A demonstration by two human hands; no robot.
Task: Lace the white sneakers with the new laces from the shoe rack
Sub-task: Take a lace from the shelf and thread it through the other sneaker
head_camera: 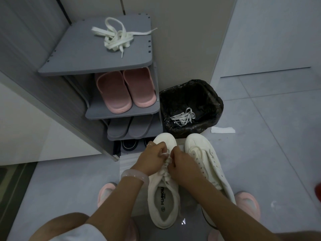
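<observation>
Head view: our left hand (152,154) and right hand (180,160) each pinch the lace (165,156) over the left sneaker (163,197). Its long axis runs toe-away from us; spare laces (116,38) lie atop the shoe rack (90,58), beyond the toe.

Matt sneakers (163,202), glossy bin liner (215,100)

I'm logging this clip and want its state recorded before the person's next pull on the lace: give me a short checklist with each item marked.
1. Both hands on the lace: left hand and right hand pinch the lace near the toe of the left sneaker: ok.
2. Sneaker flat on the floor: ok.
3. Right sneaker laced: not ok, eyelets look empty.
4. Spare laces on the shoe rack: ok.
5. Old laces in the bin: ok.
6. Lace ends even: cannot tell.
</observation>
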